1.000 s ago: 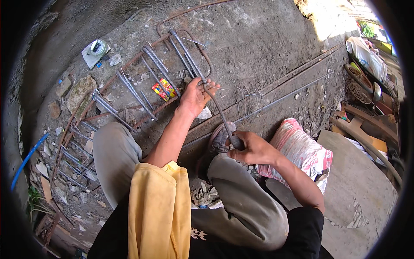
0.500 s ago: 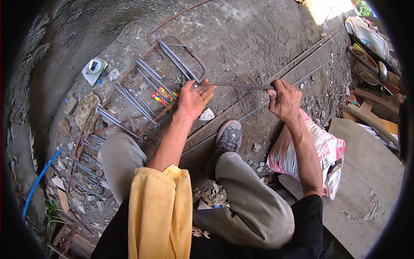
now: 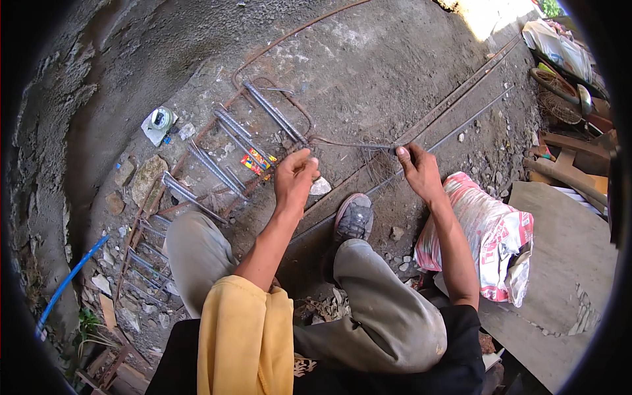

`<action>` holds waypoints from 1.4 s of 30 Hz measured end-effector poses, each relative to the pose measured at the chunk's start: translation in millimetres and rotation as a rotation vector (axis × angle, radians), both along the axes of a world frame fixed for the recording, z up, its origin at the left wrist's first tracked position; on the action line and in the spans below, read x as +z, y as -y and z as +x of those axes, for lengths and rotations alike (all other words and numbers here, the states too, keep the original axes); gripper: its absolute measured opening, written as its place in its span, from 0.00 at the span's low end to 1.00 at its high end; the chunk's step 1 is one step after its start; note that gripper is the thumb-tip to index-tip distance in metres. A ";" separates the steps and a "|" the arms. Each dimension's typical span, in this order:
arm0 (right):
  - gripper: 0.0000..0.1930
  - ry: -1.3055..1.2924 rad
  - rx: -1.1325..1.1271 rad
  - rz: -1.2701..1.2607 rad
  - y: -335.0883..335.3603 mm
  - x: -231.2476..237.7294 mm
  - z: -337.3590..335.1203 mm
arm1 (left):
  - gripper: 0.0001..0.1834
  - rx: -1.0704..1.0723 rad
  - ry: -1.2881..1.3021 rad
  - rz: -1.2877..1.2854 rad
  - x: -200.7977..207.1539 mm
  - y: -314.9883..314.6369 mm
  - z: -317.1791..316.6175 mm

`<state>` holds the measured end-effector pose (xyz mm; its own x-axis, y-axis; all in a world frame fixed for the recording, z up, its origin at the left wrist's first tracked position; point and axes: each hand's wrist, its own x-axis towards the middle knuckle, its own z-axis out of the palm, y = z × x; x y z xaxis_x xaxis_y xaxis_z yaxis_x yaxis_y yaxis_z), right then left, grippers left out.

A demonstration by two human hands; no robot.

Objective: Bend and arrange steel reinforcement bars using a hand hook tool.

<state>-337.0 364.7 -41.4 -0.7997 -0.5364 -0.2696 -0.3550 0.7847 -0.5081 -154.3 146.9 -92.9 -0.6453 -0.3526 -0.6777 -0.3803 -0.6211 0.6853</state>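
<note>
Between my hands a thin metal rod [image 3: 359, 144] with a dark end stretches beside a strand of wire, reaching the near ends of a pair of ribbed steel bars [image 3: 275, 112]. The rod's dark end is pinched by thumb and fingers of my right hand [image 3: 421, 172]. My left hand [image 3: 294, 181] is closed with fingers curled, just below the bar ends; what it holds, if anything, is hidden. The bars belong to a row of bent rebar pieces [image 3: 217, 172] lying across a rusty rebar frame [image 3: 263, 49]. Loose thin wire [image 3: 378, 164] lies tangled below the rod.
Long steel bars [image 3: 471, 122] run diagonally over the dirt. At right are a white and red sack [image 3: 490, 240], a grey board [image 3: 566, 243] and piled scrap wood [image 3: 579, 161]. Stones [image 3: 148, 181], a round container [image 3: 161, 118] and a blue hose [image 3: 71, 280] lie left, along a rough wall.
My left hand has come down off the bar ends, its fingers now curled instead of extended. My right hand has shifted slightly left and lower, from a full grip to a pinch.
</note>
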 end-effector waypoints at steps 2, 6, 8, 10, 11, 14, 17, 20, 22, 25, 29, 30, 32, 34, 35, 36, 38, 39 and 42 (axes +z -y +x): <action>0.22 -0.074 0.031 0.030 2.4 -3.5 -5.9 | 0.35 -0.051 0.017 -0.663 6.3 3.9 6.8; 0.20 -0.216 0.059 0.071 1.2 -34.5 -9.1 | 0.41 -0.283 -0.061 -1.258 3.6 16.8 -16.6; 0.20 -0.146 0.030 0.116 14.2 -27.9 0.2 | 0.41 -0.421 -0.025 -1.166 -5.5 26.0 -20.3; 0.20 -0.079 -0.015 0.107 3.5 -36.9 11.8 | 0.39 -0.359 -0.018 -1.190 -18.5 22.4 -26.5; 0.21 -0.002 -0.066 0.091 -2.7 -41.8 14.4 | 0.37 -0.308 -0.003 -1.218 -22.8 19.7 -28.9; 0.21 0.081 -0.079 0.153 5.7 -13.5 13.3 | 0.32 -0.375 0.144 -1.149 -10.7 18.4 -34.2; 0.21 0.078 -0.077 0.175 13.7 1.1 22.2 | 0.29 -0.352 0.285 -1.180 -8.6 12.8 -37.5; 0.21 0.009 -0.092 0.229 9.5 6.7 37.3 | 0.26 -0.280 0.321 -1.198 -18.1 6.5 -43.7; 0.21 -0.013 -0.091 0.240 11.2 8.2 45.9 | 0.24 -0.250 0.359 -1.195 -22.7 6.8 -45.1; 0.22 -0.015 -0.120 0.256 15.6 7.8 50.9 | 0.22 -0.271 0.389 -1.197 -26.4 8.8 -44.9; 0.23 0.042 -0.115 0.196 6.8 -3.0 37.9 | 0.20 -0.260 0.357 -1.220 -24.7 7.2 -47.0; 0.23 0.078 -0.113 0.167 5.7 -8.9 38.9 | 0.21 -0.269 0.346 -1.216 -23.7 9.0 -44.8; 0.25 0.115 -0.143 0.121 -13.8 -28.2 35.9 | 0.22 -0.300 0.311 -1.201 -19.7 4.7 -51.2; 0.26 0.170 -0.167 0.031 -13.7 -40.7 37.1 | 0.22 -0.292 0.310 -1.193 -25.5 7.4 -49.3; 0.26 0.171 -0.129 0.020 -11.3 -38.6 40.9 | 0.22 -0.303 0.316 -1.186 -28.6 12.1 -43.9; 0.25 0.030 -0.126 -0.002 -2.9 -35.6 45.4 | 0.26 -0.334 0.293 -1.178 -29.3 17.6 -35.9; 0.24 -0.087 -0.175 -0.085 7.4 -39.8 58.9 | 0.29 -0.246 0.200 -1.240 -21.1 26.6 -9.6; 0.23 -0.073 -0.233 -0.136 8.1 -43.4 62.8 | 0.33 -0.198 0.056 -1.297 -13.1 29.5 6.5; 0.21 0.456 -0.364 -0.262 -36.7 -61.9 54.5 | 0.31 -0.232 -0.056 -1.201 78.7 61.6 61.4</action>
<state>-282.5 401.4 -103.4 -0.7793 -0.3463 -0.5223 0.2081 0.6432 -0.7368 -93.0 85.3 -14.2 -0.7938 -0.6074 0.0298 -0.3495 0.4958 0.7950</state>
